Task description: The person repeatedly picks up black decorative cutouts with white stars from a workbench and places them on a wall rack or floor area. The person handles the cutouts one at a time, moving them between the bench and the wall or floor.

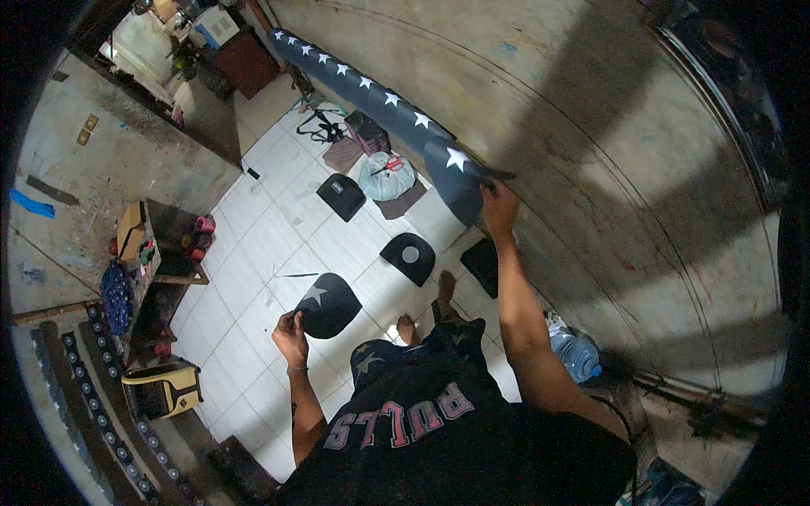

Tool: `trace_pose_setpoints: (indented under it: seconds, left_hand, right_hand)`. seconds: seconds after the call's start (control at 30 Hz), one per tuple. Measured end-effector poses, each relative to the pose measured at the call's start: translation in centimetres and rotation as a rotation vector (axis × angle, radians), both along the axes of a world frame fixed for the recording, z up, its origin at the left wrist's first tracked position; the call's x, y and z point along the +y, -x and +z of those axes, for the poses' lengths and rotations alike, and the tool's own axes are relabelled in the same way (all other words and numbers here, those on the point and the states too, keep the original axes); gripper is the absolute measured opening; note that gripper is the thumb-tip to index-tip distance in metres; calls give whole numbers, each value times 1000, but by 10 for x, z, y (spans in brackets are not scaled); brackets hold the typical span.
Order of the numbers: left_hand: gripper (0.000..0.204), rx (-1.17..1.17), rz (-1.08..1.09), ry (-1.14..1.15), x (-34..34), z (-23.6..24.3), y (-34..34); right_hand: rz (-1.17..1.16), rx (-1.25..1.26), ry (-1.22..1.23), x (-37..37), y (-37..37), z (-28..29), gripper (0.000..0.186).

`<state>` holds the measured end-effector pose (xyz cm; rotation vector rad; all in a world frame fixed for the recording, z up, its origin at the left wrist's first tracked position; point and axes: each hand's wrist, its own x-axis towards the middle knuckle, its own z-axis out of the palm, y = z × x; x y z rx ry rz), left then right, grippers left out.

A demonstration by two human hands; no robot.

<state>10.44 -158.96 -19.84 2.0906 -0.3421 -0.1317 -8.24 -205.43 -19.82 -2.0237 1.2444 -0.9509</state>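
Observation:
My left hand (291, 339) pinches the edge of a black rounded panel (333, 310) with a grey star, held out over the floor. My right hand (500, 207) is raised toward the wall, its fingers closed at the edge of the near black panel (456, 187) with a white star. That panel is the nearest in a long overlapping row of black star panels (364, 88) running away along the wall. On the tiles ahead lies a rounded black panel (410, 256) with a grey disc. Another black piece (480, 266) lies beside my right forearm.
Farther off on the floor are a black rounded piece (341, 197), a plastic bag (380, 179) and red scissors (391, 165). At left stand a wooden table (173, 278) and a yellow-black case (164, 390). A blue water bottle (578, 357) lies at right. Concrete wall (591, 169) borders the right.

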Motion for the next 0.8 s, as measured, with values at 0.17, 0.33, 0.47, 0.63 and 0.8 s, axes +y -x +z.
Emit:
trace_pose_setpoints:
  seconds: [0.17, 0.33, 0.47, 0.63, 0.8]
  left_hand:
    - [20, 3, 92, -87, -57, 27, 3]
    - [20, 67, 136, -157, -85, 27, 12]
    - [18, 67, 123, -205, -119, 29, 20]
    - [18, 115, 69, -254, -136, 31, 19]
    - [22, 81, -8, -207, -150, 35, 9]
  right_hand:
    - [-29, -111, -192, -89, -42, -77, 33]
    - [-95, -142, -314, -118, -58, -165, 39]
    - [-48, -259, -335, -130, -58, -193, 50]
    - [-3, -300, -345, -134, -62, -202, 59]
    - [-51, -283, -293, -119, -59, -185, 63]
